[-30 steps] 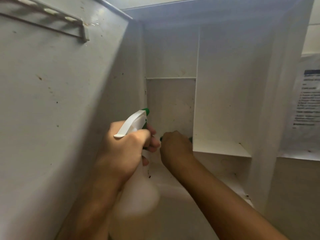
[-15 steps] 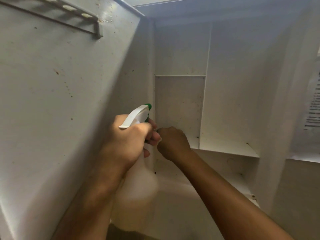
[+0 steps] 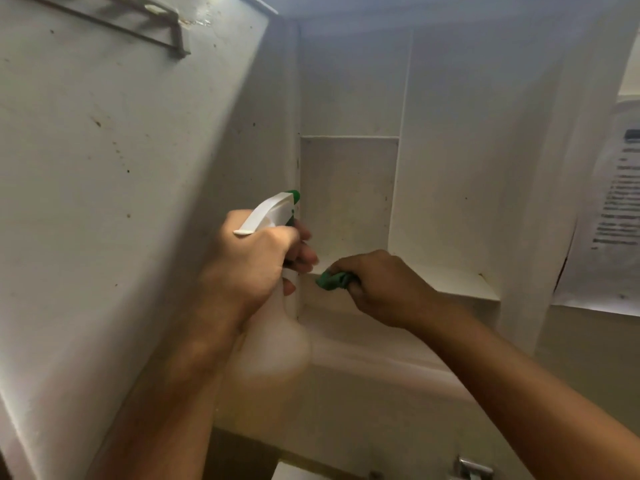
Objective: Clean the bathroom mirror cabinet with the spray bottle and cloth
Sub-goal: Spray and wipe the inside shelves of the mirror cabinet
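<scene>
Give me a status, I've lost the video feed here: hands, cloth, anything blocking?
Left hand grips spray bottle, nozzle toward cabinet. Right hand bunches green cloth at the shelf front edge. Nothing blocking.

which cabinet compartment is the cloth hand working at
The small lower-left compartment: the right hand grips the green cloth at its floor's front edge. The tall right compartment is untouched.

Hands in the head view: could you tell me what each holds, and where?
Left hand grips the spray bottle at its neck; right hand pinches the bunched green cloth.
</scene>
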A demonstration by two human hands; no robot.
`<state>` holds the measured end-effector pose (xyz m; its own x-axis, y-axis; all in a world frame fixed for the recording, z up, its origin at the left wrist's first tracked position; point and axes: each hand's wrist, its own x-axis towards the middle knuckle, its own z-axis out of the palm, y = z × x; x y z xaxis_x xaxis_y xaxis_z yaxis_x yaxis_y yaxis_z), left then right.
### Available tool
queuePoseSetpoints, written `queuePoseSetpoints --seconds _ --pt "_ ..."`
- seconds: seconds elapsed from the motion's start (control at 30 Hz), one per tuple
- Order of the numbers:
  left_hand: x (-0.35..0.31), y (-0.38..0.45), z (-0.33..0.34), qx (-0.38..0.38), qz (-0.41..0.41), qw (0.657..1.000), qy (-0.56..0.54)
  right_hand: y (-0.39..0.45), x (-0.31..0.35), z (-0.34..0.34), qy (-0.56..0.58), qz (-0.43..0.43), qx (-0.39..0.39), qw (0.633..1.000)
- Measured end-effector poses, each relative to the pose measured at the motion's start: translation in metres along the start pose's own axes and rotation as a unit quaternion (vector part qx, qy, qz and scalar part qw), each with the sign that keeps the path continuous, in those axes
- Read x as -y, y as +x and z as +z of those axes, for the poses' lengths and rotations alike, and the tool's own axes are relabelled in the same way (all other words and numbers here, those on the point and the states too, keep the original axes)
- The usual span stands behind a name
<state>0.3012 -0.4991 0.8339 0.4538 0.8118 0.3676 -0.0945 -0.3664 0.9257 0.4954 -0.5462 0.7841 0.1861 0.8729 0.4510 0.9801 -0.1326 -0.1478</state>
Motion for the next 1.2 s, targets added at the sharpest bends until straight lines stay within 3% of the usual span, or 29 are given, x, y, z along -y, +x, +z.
queuePoseSetpoints --seconds 0.1,0.23,0.4,0.57,0.77,1.03,1.2 --pt "0.002 0.002 -0.002 -0.004 -0.004 1.000 -0.002 -0.004 -0.003 -0.022 0.045 0.029 -0.004 0.999" --pt "0.007 0.008 -0.002 -0.017 -0.020 1.000 -0.016 -0.011 -0.004 -0.051 0.213 0.103 -0.109 0.966" --pt "0.007 0.015 0.005 -0.033 -0.019 0.998 -0.045 -0.015 -0.005 -0.080 0.504 0.185 -0.249 0.806" --pt "-0.005 0.029 0.015 -0.032 0.009 0.997 -0.076 -0.017 -0.006 -0.101 0.570 0.173 -0.367 0.714" --pt "-0.037 0.049 0.023 -0.037 0.046 0.995 -0.078 -0.006 0.004 -0.112 0.580 0.168 -0.399 0.690" --pt "-0.032 0.050 0.037 -0.020 -0.043 0.995 -0.090 0.002 0.015 -0.115 0.577 0.159 -0.410 0.688" --pt "-0.022 0.052 0.043 -0.042 -0.052 0.994 -0.083 -0.001 0.014 -0.113 0.567 0.173 -0.418 0.688"
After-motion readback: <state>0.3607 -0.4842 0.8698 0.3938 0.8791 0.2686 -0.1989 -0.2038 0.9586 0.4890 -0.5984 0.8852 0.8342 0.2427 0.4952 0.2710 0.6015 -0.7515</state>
